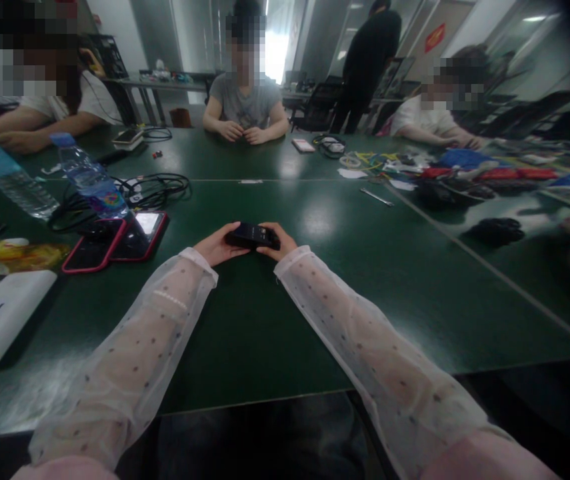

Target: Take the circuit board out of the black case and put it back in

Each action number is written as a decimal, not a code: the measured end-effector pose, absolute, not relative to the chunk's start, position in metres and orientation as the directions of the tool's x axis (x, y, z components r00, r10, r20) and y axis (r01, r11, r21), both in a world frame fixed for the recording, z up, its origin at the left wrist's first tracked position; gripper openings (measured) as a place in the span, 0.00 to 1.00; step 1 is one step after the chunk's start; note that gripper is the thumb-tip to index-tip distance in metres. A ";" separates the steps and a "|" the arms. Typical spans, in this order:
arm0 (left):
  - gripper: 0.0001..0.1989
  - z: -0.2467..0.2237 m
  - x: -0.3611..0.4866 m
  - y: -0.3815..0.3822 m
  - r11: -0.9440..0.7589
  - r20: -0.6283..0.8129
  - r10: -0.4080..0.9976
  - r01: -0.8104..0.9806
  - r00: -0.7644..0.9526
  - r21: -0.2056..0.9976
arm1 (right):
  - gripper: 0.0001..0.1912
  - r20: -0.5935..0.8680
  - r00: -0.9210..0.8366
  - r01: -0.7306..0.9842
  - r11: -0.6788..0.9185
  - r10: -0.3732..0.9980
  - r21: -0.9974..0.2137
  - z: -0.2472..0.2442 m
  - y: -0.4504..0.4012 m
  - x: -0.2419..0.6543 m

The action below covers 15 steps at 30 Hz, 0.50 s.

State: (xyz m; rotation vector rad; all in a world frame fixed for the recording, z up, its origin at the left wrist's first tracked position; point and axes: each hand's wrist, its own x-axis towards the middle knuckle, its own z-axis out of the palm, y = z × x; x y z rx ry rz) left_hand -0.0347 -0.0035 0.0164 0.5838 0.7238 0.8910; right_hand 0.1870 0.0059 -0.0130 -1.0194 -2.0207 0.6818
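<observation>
A small black box-shaped device with faint light markings on its top face is held just above the green table, straight ahead of me. My left hand grips its left end, thumb on top and fingers below. At its right end, my right hand is closed around it in a like way. Both forearms wear sheer white sleeves with dark dots. What exact kind of device it is, I cannot tell.
Left: two red-edged phones, a water bottle, coiled black cables, a yellow packet and a white case. Right: a wrench, a black bundle and a pile of coloured items. Several people are around the table.
</observation>
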 end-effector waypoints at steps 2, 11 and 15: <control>0.15 0.016 -0.035 -0.003 0.503 -0.307 0.850 -0.485 0.428 0.716 | 0.31 0.384 -0.394 0.430 0.537 0.835 -0.725 -0.013 0.006 0.188; 0.14 0.020 -0.035 -0.007 0.486 -0.308 0.860 -0.469 0.407 0.737 | 0.31 0.385 -0.405 0.415 0.542 0.829 -0.730 -0.010 0.004 0.188; 0.13 0.020 -0.035 -0.008 0.475 -0.295 0.865 -0.472 0.406 0.743 | 0.31 0.389 -0.392 0.414 0.537 0.834 -0.735 -0.011 0.003 0.187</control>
